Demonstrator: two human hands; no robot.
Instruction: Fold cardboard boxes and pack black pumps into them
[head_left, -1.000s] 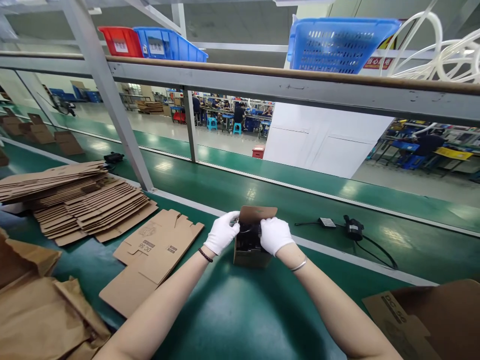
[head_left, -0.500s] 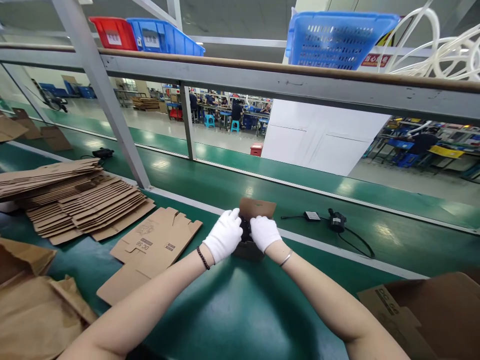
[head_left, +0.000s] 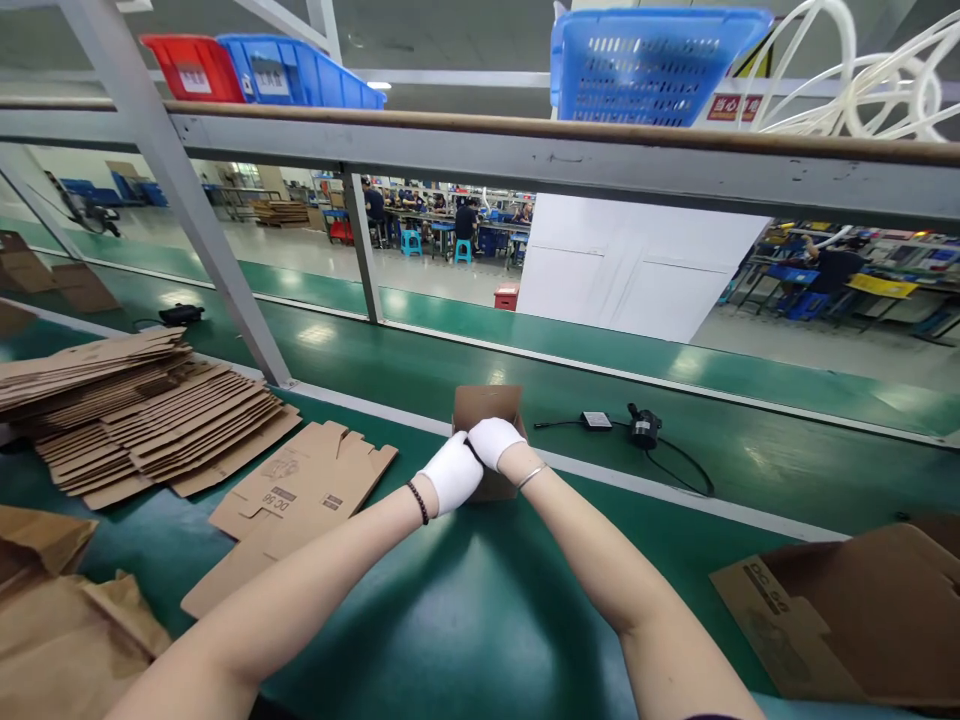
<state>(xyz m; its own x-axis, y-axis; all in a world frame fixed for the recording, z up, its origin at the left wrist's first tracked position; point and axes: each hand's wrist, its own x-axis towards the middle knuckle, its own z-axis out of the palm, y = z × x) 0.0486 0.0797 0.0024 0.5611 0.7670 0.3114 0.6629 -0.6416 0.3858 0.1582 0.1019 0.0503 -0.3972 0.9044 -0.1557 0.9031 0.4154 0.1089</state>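
An open brown cardboard box (head_left: 487, 403) stands upright on the green work surface, its back flap raised. My left hand (head_left: 452, 473), in a white glove, is closed at the box's front left. My right hand (head_left: 495, 441), also gloved in white, is curled over the box opening and meets the left one. A thin black piece shows between the fingers; its kind is too small to make out. Both hands hide the box's inside. To the right lies a black pump (head_left: 643, 427) with a cable and a small labelled black block (head_left: 597, 421).
Flat printed cartons (head_left: 300, 500) lie left of the hands, beside a stack of folded cardboard (head_left: 172, 420). A larger open carton (head_left: 847, 610) is at the right. A metal post (head_left: 180, 200) and overhead shelf beam (head_left: 450, 145) frame the bench. Brown paper (head_left: 67, 640) lies front left.
My hands have come together over the box; the right hand has moved left and curled over. The black thing visible inside the box before is now mostly covered. The view has shifted slightly.
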